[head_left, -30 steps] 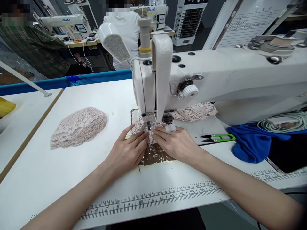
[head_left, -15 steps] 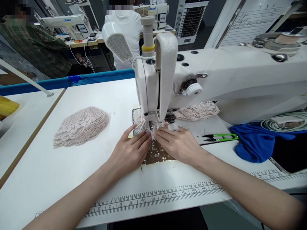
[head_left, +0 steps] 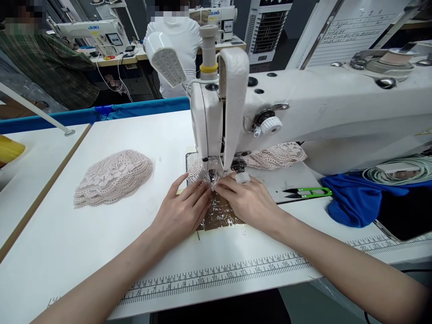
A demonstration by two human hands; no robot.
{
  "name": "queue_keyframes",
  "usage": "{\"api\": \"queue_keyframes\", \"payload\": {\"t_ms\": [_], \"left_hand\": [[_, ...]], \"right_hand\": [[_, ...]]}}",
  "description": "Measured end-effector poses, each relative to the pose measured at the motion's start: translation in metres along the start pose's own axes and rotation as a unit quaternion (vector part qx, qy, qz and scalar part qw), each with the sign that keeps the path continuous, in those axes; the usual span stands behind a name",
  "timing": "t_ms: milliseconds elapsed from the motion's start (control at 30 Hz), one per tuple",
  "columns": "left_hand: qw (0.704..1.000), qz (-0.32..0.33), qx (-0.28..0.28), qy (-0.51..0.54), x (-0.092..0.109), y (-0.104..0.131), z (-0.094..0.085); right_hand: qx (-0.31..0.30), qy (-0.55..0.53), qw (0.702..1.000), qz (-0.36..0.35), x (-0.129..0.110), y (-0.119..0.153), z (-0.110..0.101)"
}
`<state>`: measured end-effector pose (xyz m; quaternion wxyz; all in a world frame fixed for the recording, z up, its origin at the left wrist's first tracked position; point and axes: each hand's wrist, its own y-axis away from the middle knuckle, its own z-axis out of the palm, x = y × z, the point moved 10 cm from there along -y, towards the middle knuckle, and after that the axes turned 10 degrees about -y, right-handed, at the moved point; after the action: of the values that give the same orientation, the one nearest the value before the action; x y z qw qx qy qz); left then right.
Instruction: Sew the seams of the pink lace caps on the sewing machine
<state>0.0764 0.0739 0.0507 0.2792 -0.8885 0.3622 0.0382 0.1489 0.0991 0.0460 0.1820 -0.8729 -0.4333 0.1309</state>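
Since the earlier frame, the near edge of the lace piece (head_left: 195,172) has drawn back toward the presser foot (head_left: 212,175), leaving less lace in front. From the left: a lace stack (head_left: 113,180) lies on the table, well apart from you; whether it is finished or waiting cannot be told. Your left hand (head_left: 184,207) rests palm down, its outermost finger spread and the others close together, tips on the lace. The piece sits under the foot, between your hands; most of it appears past the needle, with a short strip left. Your right hand (head_left: 249,198) has its fingers close together, tips at the lace's other side. Both thumbs are hidden, so you cannot be confirmed as pinching. Beyond it lie more lace (head_left: 278,156), green snips (head_left: 312,193) and a blue cloth (head_left: 354,202).
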Motion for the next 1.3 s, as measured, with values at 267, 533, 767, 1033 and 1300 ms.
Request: {"api": "queue_keyframes", "payload": {"t_ms": [267,533,767,1033,1300], "left_hand": [[1.000,-0.008,-0.003,-0.004,0.004,0.000,-0.002],[1.000,-0.023,-0.002,-0.002,-0.003,-0.002,0.002],[0.999,-0.039,-0.014,-0.010,-0.013,-0.004,0.011],[0.998,-0.060,-0.020,0.003,-0.019,-0.005,0.016],[0.993,-0.088,-0.070,-0.022,-0.036,-0.005,0.026]], "right_hand": [[0.024,-0.005,0.999,-0.021,-0.005,0.000,-0.007],[0.009,0.005,1.000,-0.012,0.001,-0.001,0.000],[-0.013,0.031,0.999,-0.006,0.005,-0.004,0.005],[0.004,0.035,0.999,-0.001,0.010,-0.005,-0.003],[0.027,0.057,0.997,0.033,0.018,-0.006,-0.016]]}}
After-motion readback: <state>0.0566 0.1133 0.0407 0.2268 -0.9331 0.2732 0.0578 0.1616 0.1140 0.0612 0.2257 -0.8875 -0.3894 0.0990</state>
